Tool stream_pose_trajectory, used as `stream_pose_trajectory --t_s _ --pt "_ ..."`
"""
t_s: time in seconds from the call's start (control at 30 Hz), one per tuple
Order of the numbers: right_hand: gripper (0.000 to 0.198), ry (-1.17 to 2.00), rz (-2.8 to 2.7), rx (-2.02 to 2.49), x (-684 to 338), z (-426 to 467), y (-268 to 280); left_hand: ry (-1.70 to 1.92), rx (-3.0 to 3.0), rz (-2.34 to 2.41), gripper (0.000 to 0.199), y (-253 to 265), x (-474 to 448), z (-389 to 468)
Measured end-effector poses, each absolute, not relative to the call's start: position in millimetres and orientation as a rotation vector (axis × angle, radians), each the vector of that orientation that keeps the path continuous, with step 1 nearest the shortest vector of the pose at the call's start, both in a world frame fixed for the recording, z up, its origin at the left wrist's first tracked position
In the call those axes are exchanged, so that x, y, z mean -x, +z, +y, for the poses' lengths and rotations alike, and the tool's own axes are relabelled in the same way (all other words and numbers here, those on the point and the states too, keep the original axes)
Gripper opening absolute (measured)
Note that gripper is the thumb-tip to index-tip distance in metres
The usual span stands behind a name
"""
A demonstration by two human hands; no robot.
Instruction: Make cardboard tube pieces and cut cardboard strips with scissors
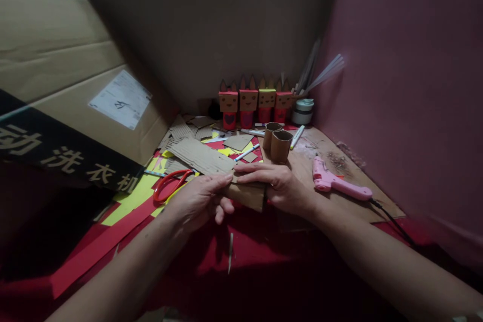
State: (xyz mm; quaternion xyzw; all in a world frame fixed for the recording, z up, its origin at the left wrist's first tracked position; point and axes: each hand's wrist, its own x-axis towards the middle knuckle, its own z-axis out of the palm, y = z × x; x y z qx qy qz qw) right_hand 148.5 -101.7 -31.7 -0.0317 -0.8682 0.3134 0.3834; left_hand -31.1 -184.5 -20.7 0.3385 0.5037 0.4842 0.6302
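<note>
Both hands grip a strip of corrugated cardboard (204,157) whose near end is bent down in front. My left hand (199,196) has its thumb pressed on the strip's edge, with other fingers curled beneath. My right hand (281,183) lays its fingers across the top of the same end, close to the left thumb. Just beyond the right hand stand two brown cardboard tubes (281,147), side by side. Red-handled scissors (169,187) lie left of my left hand, partly covered. To the right rests a pink glue gun (339,184) with a black cord.
Four-sided heads with ears top several red cardboard figures (248,100) along the back. Beside them are a lidded jar (303,111) and clear glue sticks (328,73). A large carton (75,60) leans in from the left. Paper scraps, markers and a red paper strip (101,246) lie about.
</note>
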Motion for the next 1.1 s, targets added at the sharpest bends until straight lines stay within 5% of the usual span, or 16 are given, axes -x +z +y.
stream_pose_trajectory --t_s 0.1,0.23,0.33,0.47,0.87,1.1 --pt "0.048 0.858 -2.084 0.236 -153.3 -104.9 -22.1 1.184 -0.843 1.182 0.025 -21.3 34.5 -184.4" --pt "0.012 0.955 -1.712 0.601 -154.7 -106.1 -17.3 1.354 -0.972 1.302 0.024 -15.9 33.2 -189.6" --pt "0.038 1.292 -1.687 0.763 -149.7 -105.4 -21.6 1.422 -1.046 1.397 0.025 -15.0 27.6 -193.0" --pt "0.039 1.618 -1.713 0.816 -143.9 -105.4 -26.4 1.460 -1.089 1.453 0.024 -17.9 17.7 -194.2" --pt "0.018 1.329 -1.825 0.729 -145.2 -105.5 -27.6 1.279 -1.022 1.275 0.038 -21.5 27.9 -188.5" --pt "0.018 1.409 -1.750 0.684 -146.0 -101.2 -32.3 1.591 -1.178 1.408 0.020 -24.2 18.0 -195.2"
